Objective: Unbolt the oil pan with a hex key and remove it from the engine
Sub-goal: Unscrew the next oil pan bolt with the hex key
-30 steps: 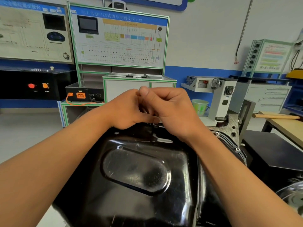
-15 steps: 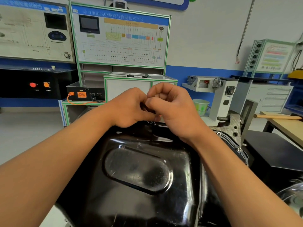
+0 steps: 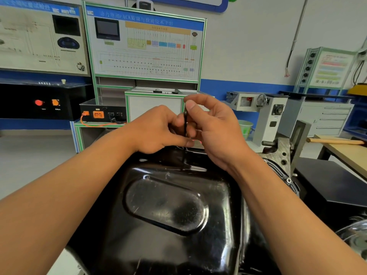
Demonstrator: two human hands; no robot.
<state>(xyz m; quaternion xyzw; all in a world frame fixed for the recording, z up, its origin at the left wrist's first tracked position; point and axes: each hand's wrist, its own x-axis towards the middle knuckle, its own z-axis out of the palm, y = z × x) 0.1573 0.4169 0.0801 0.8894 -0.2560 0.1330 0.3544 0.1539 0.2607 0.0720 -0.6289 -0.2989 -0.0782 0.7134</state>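
The glossy black oil pan [image 3: 218, 195], stamped with an oval panel, sits bottom-up on the engine [image 3: 283, 153]. A thin dark hex key [image 3: 185, 124] stands upright over the pan's far edge.

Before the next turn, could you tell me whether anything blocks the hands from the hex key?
Nothing visible: the left hand and right hand both hold the hex key upright over the oil pan.

Hex key [image 3: 185, 124] stands above oil pan's [image 3: 168, 211] far edge.
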